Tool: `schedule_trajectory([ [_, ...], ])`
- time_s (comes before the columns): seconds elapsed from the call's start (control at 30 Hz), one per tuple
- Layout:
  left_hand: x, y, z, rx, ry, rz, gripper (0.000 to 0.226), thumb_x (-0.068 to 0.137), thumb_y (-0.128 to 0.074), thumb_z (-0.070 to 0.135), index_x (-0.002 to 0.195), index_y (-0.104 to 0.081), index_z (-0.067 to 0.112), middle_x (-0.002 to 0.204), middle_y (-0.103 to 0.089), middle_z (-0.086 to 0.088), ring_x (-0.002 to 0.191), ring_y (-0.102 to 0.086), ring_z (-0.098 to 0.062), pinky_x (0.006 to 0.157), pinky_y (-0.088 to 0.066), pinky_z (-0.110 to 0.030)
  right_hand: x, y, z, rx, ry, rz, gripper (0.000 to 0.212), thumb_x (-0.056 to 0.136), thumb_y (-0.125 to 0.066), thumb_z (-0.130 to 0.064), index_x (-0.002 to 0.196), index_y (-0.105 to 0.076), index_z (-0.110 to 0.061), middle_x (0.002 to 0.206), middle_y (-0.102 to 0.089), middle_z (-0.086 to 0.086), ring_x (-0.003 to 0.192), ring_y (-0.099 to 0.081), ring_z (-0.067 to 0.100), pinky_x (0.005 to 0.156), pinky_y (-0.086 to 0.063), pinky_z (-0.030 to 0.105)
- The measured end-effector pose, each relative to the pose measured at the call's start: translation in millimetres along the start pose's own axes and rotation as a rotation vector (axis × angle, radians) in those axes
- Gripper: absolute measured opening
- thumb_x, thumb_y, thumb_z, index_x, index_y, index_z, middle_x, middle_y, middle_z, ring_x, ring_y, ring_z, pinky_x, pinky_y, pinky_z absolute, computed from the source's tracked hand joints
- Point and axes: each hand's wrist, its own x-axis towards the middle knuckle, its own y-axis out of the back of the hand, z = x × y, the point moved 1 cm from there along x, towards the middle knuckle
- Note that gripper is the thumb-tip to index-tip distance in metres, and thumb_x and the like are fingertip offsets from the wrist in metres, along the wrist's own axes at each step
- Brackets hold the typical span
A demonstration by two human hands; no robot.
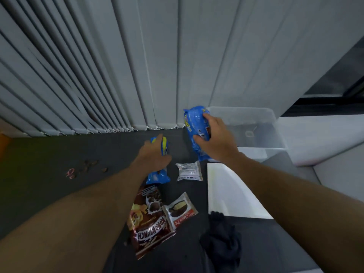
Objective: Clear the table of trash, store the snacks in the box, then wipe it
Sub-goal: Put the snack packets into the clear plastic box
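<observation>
My right hand (pixel 213 137) grips a blue snack packet (pixel 194 123), lifted above the dark table (pixel 59 154) just left of the clear plastic box (pixel 275 134). My left hand (pixel 154 154) lies over a second blue snack packet (pixel 158 176) that rests on the table, fingers curled round it. A small silver wrapper (pixel 189 171) lies between my arms. Nearer to me lie a brown Koko Krunch bag (pixel 149 219) and a Choco Pie packet (pixel 180 210).
Brown crumbs (pixel 90 164) and a pink scrap (pixel 70 173) are scattered on the table's left side. A white bin or container (pixel 224 194) stands at the right edge, with a dark cloth (pixel 222 239) beside it. Vertical blinds hang behind the table.
</observation>
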Motion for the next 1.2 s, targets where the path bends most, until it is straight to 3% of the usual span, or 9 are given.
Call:
schedule_trajectory([
  [0.37,12,-2,76,-0.035,-0.100,0.133,0.088,0.089,-0.063,0.042,0.160,-0.014,0.026,0.144,-0.033,-0.021,0.129,-0.044,-0.042,0.102,-0.042,-0.045,35,54,81,-0.112,-0.191,-0.025,0.075,0.089,-0.066,-0.045,0.152,-0.030,-0.024,0.138,-0.045,0.010,0.122,-0.050,0.029,0.099,-0.048,0.046],
  [0.57,39,-8,77,-0.039,-0.083,0.103,0.087,0.091,-0.065,0.042,0.160,-0.014,0.026,0.140,-0.034,-0.019,0.114,-0.052,-0.033,0.094,-0.046,-0.039,58,34,101,-0.241,-0.229,-0.259,0.065,0.089,-0.064,-0.043,0.147,-0.039,-0.027,0.127,-0.052,0.014,0.111,-0.057,0.035,0.097,-0.047,0.041],
  [0.7,49,-15,67,-0.076,-0.038,0.072,0.085,0.091,-0.065,0.040,0.159,-0.016,0.029,0.142,-0.032,-0.015,0.123,-0.050,-0.036,0.099,-0.044,-0.039,70,-1,113,-0.293,-0.245,-0.425,0.072,0.086,-0.069,-0.045,0.147,-0.036,-0.025,0.132,-0.053,0.016,0.113,-0.056,0.034,0.096,-0.048,0.040],
  [0.83,57,-23,48,-0.090,0.012,0.053,0.085,0.089,-0.066,0.040,0.159,-0.018,0.030,0.136,-0.035,-0.013,0.121,-0.052,-0.037,0.099,-0.044,-0.040,77,-37,120,-0.279,-0.289,-0.565,0.080,0.092,-0.064,-0.048,0.154,-0.024,-0.018,0.148,-0.042,0.017,0.128,-0.048,0.035,0.102,-0.041,0.040],
  [0.93,65,-26,36,-0.086,0.043,0.042,0.085,0.090,-0.066,0.040,0.159,-0.017,0.032,0.136,-0.035,-0.013,0.119,-0.053,-0.036,0.096,-0.045,-0.038,81,-52,128,-0.323,-0.297,-0.677,0.101,0.087,-0.068,-0.050,0.158,-0.006,-0.014,0.164,-0.006,0.016,0.146,-0.024,0.038,0.117,-0.030,0.047],
  [1.03,72,-27,31,-0.102,0.069,0.027,0.085,0.091,-0.065,0.038,0.159,-0.016,0.033,0.137,-0.034,-0.011,0.119,-0.053,-0.034,0.096,-0.047,-0.037,83,-55,137,-0.343,-0.243,-0.758,0.124,0.078,-0.074,-0.055,0.157,0.014,-0.015,0.161,0.025,0.012,0.149,-0.014,0.040,0.121,-0.024,0.050],
  [1.1,76,-29,32,-0.106,0.073,0.021,0.085,0.090,-0.065,0.038,0.159,-0.015,0.034,0.138,-0.033,-0.011,0.118,-0.054,-0.033,0.096,-0.048,-0.038,82,-55,141,-0.284,-0.237,-0.805,0.134,0.076,-0.078,-0.053,0.153,0.025,-0.019,0.161,0.026,0.009,0.150,-0.011,0.039,0.120,-0.025,0.051],
  [1.2,78,-31,36,-0.104,0.066,0.018,0.084,0.091,-0.065,0.039,0.159,-0.016,0.033,0.137,-0.034,-0.011,0.115,-0.054,-0.030,0.091,-0.046,-0.034,83,-59,145,-0.259,-0.218,-0.778,0.141,0.071,-0.082,-0.052,0.151,0.029,-0.021,0.162,0.022,0.008,0.151,-0.009,0.038,0.119,-0.027,0.053],
])
